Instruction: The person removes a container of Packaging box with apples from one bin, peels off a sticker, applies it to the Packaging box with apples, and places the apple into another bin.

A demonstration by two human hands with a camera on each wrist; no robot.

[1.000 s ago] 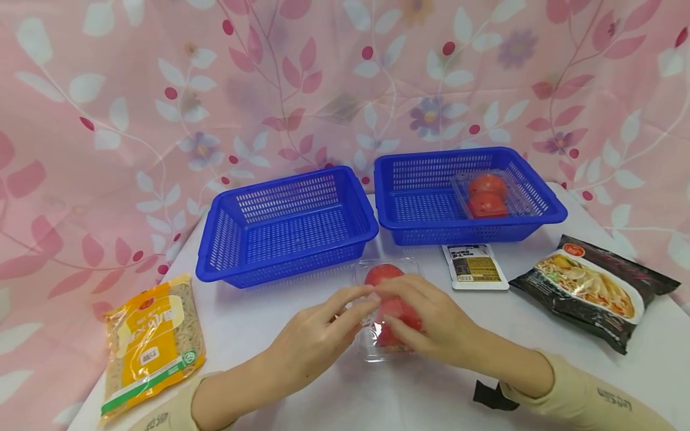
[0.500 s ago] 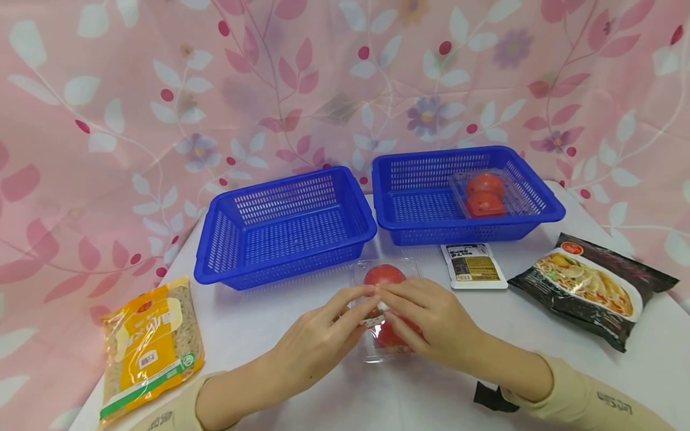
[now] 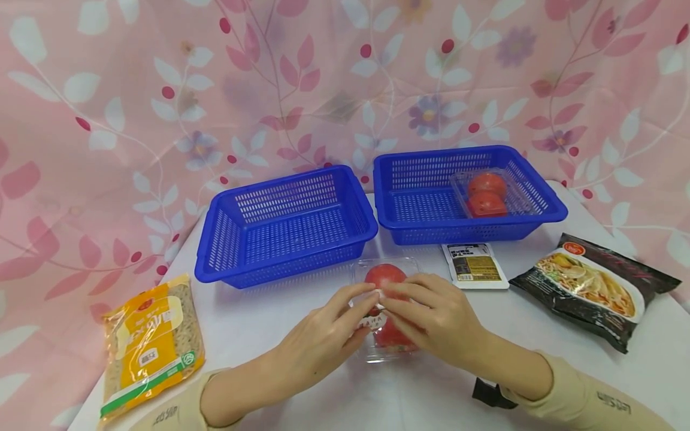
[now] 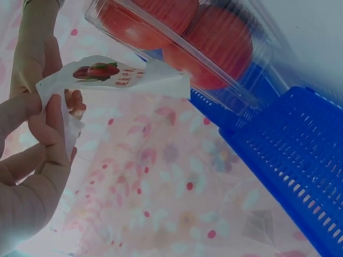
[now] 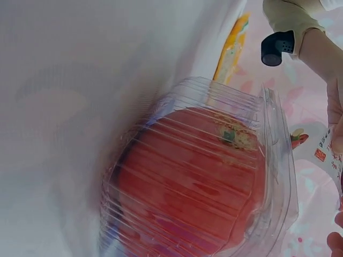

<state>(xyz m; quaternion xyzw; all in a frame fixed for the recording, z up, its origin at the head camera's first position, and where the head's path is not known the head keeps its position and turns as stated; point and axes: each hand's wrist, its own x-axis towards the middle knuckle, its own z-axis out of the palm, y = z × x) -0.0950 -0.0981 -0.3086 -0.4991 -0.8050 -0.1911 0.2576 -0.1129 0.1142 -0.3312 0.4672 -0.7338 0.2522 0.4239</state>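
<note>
White table: two blue baskets, clear box, three packets.

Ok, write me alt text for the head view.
A person's left-hand grip and right-hand grip hold a printed label over a clear pack of red fruit. Behind stand two blue baskets, the right one holding a similar pack.
</note>
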